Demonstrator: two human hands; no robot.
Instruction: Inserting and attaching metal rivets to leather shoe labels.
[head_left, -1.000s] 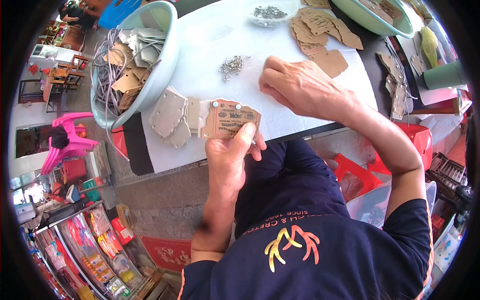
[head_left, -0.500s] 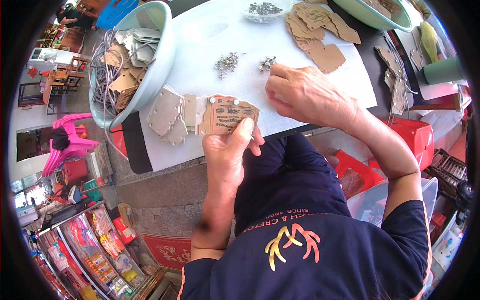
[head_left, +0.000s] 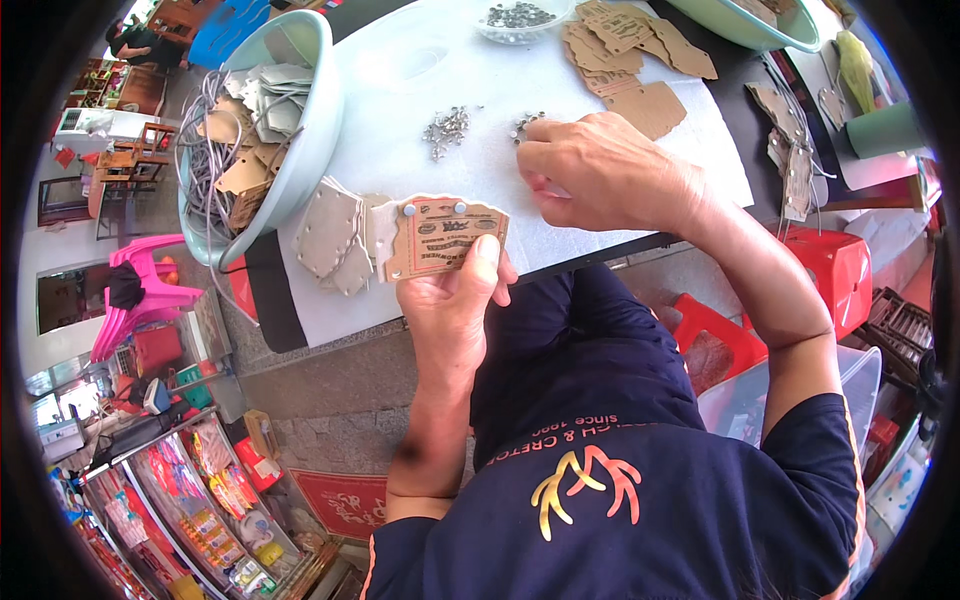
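L hand (head_left: pixel 452 305) pinching brown cardboard tag (head_left: pixel 430 240) w/ red border + dark printed text, thumb on top; tag's over near edge of white sheet (head_left: pixel 395 160). 2 round silver studs (head_left: pixel 460 208) along its upper edge. R hand (head_left: pixel 620 178) fingers curled, by small silver metal caps (head_left: pixel 524 128); can't tell if gripping any. Navy T-shirt (head_left: pixel 680 500) has red lettering (head_left: pixel 596 421).

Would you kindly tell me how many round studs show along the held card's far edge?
2: one stud near the left corner, another stud about midway; none there looks hidden.
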